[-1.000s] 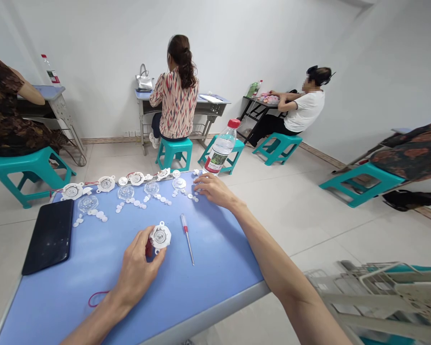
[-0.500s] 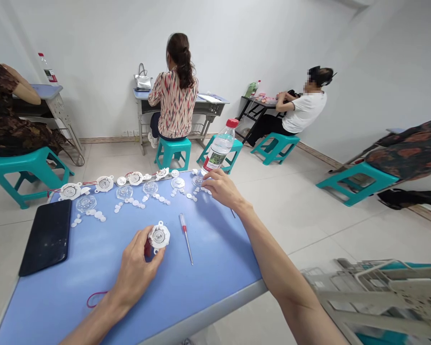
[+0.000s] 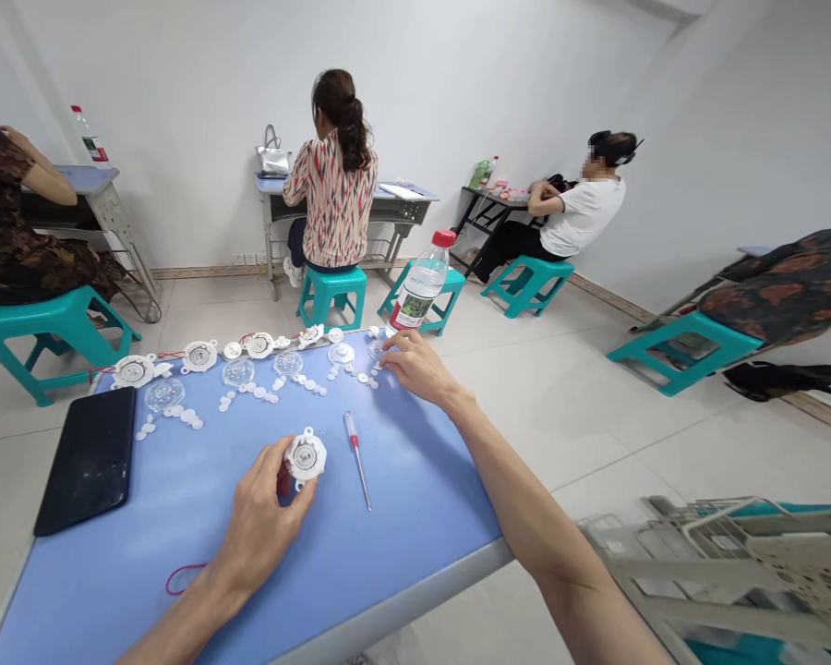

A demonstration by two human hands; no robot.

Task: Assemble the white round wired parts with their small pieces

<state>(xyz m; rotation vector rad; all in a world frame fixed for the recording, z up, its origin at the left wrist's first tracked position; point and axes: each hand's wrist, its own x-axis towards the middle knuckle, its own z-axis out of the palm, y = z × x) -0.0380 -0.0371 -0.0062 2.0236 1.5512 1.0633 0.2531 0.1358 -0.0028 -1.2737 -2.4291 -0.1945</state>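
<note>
Blue table (image 3: 180, 545) carries a screwdriver (image 3: 355, 453) between both hands: left hand (image 3: 256, 526) has fingers clamped on a white disc (image 3: 306, 455); empty right hand (image 3: 415, 365) rests, fingers together, beside small white pieces (image 3: 360, 374).

Your desk (image 3: 180, 554) has a row of plastic discs (image 3: 259, 345) along its far edge, a phone (image 3: 87, 459) at the left, and a screwdriver (image 3: 355, 457) in the middle, with a bottle (image 3: 421, 288) at the far corner to your right. Beyond the desk, a person (image 3: 336, 208) sits on a stool (image 3: 331, 297) at another desk (image 3: 408, 205) against the wall.
</note>
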